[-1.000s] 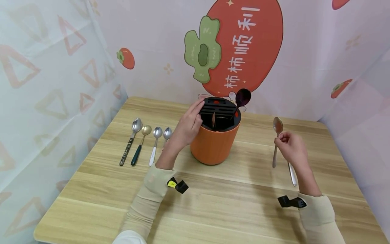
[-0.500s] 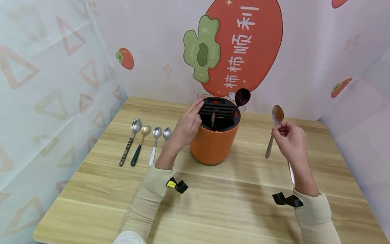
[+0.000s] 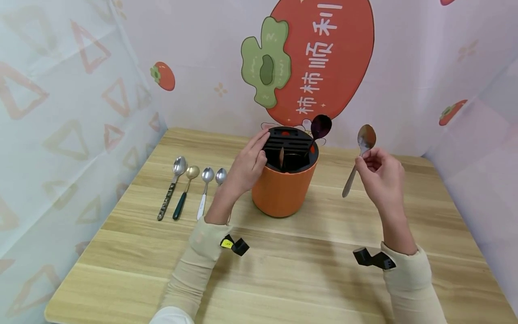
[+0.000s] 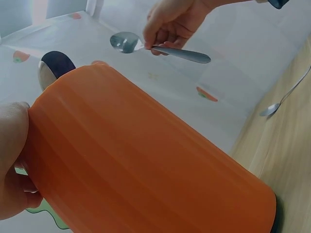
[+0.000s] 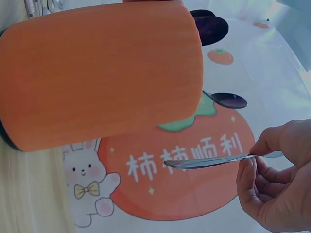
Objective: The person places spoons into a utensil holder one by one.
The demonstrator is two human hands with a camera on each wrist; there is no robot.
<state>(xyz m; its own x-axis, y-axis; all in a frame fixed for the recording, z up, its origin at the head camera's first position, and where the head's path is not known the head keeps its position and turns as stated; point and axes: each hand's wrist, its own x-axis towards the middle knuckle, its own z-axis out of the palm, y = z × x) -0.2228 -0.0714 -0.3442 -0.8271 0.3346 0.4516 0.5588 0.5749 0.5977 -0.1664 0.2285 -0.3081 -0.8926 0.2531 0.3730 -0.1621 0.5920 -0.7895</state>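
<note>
My right hand (image 3: 382,177) pinches a metal spoon (image 3: 366,137) by its handle, above the table right of an orange utensil holder (image 3: 283,193). The spoon's bowl points up and its handle slants down to the left. In the left wrist view, the same spoon (image 4: 182,53) is well apart from the holder. My left hand (image 3: 247,168) rests on the holder's left rim, fingers fairly straight along the black slotted top. From the top sticks a dark purple spoon (image 3: 321,127); a copper-coloured utensil (image 3: 282,157) stands in the front opening.
To the left lie a patterned-handled spoon (image 3: 167,198), a green-handled spoon (image 3: 180,206), a white-handled spoon (image 3: 201,206) and another spoon (image 3: 221,175) partly behind my left arm. Another spoon (image 4: 270,110) lies on the table, far right in the left wrist view. A printed backdrop stands behind.
My right hand has raised the spoon and moved left toward the holder, tilting its handle end further left. The left hand has stayed on the rim.
</note>
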